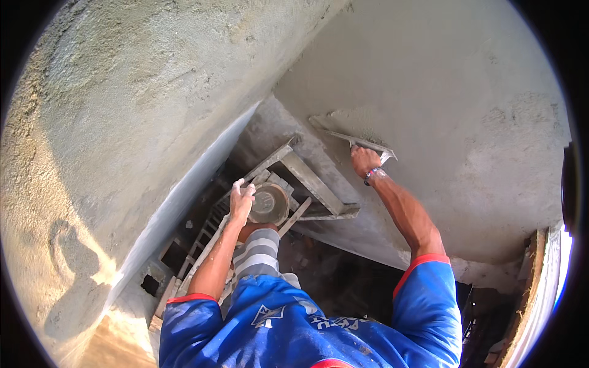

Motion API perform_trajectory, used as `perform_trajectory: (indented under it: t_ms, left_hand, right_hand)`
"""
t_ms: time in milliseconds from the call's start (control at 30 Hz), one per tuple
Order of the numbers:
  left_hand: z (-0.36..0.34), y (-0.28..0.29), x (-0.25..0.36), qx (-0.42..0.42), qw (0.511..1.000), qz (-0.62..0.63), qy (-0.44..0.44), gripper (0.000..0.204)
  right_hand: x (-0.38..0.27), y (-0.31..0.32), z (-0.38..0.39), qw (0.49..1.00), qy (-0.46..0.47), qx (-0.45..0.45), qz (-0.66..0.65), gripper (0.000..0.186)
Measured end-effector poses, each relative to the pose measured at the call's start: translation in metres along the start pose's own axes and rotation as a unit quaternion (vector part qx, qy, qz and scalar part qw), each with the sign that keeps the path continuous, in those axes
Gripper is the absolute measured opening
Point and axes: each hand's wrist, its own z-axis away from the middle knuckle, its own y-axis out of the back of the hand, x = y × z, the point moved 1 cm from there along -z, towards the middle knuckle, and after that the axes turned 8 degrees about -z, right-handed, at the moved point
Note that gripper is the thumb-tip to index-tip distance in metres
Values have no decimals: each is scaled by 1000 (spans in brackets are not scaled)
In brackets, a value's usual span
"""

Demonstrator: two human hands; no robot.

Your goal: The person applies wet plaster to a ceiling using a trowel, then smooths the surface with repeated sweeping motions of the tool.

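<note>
My right hand, with a bracelet at its wrist, is closed around the handle of a plastering trowel. The trowel's long blade lies along the grey plastered wall on the right, where a ridge of wet mortar shows beside it. My left hand has whitish, mortar-smeared fingers, loosely bent and a little apart, with nothing visible in them. It hovers by the left rim of a round bucket; whether it touches the rim I cannot tell. A greyish layer shows inside the bucket.
A wooden frame of planks stands around the bucket, against the wall's base. Another rough plastered wall slopes up on the left and meets the right one in a corner. A wooden edge runs down the right side. Below, the ground is dark.
</note>
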Motion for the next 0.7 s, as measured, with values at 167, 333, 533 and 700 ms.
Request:
perform_trajectory:
  t_ms: [167,333,533,700]
  left_hand:
    - [-8,-21,4,-47,998,-39,-5,53]
    - [-1,-45,21,-74,995,-66,-5,49]
    - [8,-47,24,-123,990,-71,13,45]
    - [7,-19,2,-101,992,-64,25,44]
  right_hand:
    - [2,17,12,996,-47,25,-73,33]
    - [0,36,26,989,-60,66,-114,33]
    - [35,31,50,966,-28,190,-172,33]
    - [49,75,90,941,-55,299,-150,33]
